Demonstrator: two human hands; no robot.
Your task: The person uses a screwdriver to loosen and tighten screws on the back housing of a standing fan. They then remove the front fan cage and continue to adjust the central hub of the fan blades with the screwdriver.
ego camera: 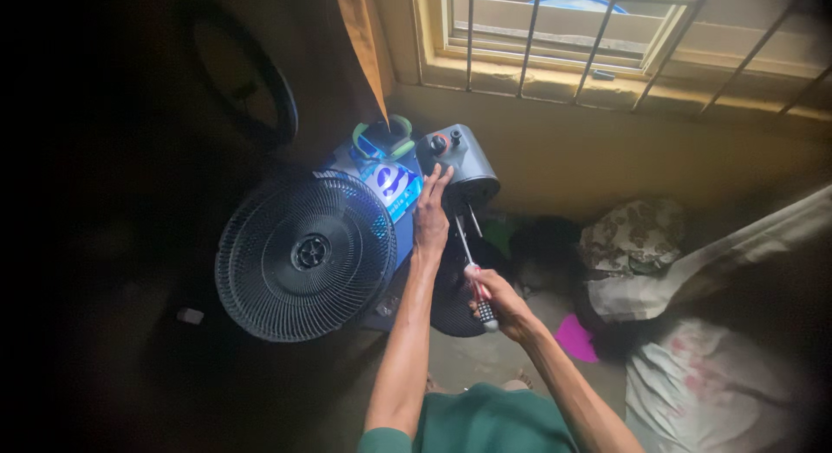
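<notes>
Left hand (431, 212) flat and open on the fan motor (459, 169); right hand (498, 301) grips a screwdriver (472, 267).
The fan grille (305, 255) crowds the left edge, with the wall (607, 149) close behind.

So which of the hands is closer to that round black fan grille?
The left. The left hand rests on the grey motor housing, just beside the grille's right edge. The right hand holds a screwdriver farther to the right, clear of the grille.
</notes>
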